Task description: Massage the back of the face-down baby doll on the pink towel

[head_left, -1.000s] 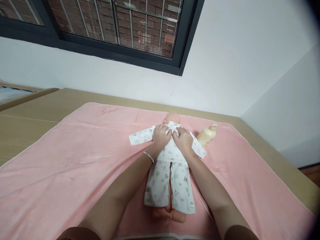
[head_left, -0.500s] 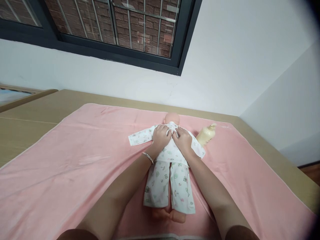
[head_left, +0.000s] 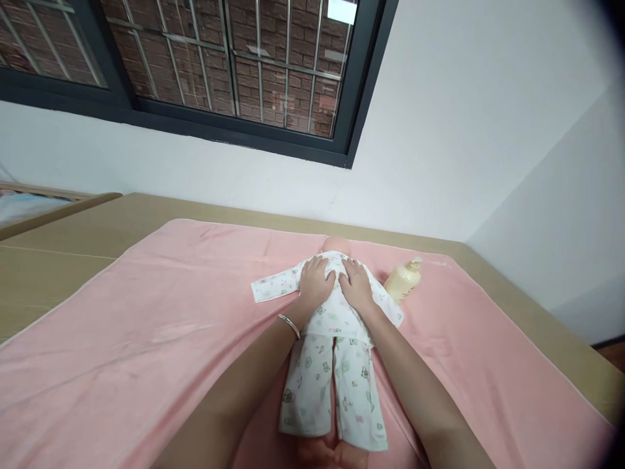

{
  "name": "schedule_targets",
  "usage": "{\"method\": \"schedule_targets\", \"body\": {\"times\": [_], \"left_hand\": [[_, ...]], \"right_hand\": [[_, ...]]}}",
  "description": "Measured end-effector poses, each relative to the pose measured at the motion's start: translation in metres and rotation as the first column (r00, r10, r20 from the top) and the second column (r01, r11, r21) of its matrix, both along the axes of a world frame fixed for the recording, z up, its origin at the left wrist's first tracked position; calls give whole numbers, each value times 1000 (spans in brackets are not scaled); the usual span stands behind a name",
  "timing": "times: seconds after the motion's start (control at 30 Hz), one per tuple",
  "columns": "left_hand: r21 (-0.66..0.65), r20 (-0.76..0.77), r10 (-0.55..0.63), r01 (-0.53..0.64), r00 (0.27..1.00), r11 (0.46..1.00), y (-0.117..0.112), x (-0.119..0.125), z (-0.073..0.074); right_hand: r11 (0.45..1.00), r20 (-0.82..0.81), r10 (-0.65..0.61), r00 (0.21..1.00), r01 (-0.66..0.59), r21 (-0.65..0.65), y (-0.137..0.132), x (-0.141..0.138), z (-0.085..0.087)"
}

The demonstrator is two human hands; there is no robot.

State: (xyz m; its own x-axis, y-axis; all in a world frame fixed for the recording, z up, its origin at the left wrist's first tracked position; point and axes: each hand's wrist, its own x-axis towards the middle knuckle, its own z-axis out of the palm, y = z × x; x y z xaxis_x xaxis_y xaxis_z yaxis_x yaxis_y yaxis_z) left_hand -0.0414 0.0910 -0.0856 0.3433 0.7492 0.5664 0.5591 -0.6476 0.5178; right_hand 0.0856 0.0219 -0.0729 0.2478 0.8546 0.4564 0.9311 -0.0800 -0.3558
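A baby doll (head_left: 336, 245) in a white printed top (head_left: 336, 312) and matching trousers (head_left: 308, 391) lies on a pink blanket (head_left: 195, 312), its head toward the wall. On the left side of its upper body rests my left hand (head_left: 316, 283), fingers stretched out flat on the cloth. My right hand (head_left: 356, 284) lies flat on the opposite side, fingers also extended. Neither hand grips anything. The doll's sleeves spread out to both sides, and its feet show at the bottom edge. A silver bangle (head_left: 289, 326) circles my left wrist.
A pale yellow pump bottle (head_left: 403, 279) leans on the blanket beside the doll's right-hand sleeve. The blanket covers a wooden surface (head_left: 146, 207) against a white wall. Above is a dark-framed window (head_left: 244, 133) with metal bars outside.
My fingers, curled and close together near the doll's collar before, are now stretched out flat and the hands lie slightly farther apart. The view has tilted up a little.
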Motion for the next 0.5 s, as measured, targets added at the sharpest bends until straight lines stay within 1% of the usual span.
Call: {"method": "schedule_targets", "body": {"times": [0.5], "left_hand": [[-7,72,-27,27,997,1000,1,0,0]], "right_hand": [[996,-60,45,997,-40,84,4,6,-8]]}}
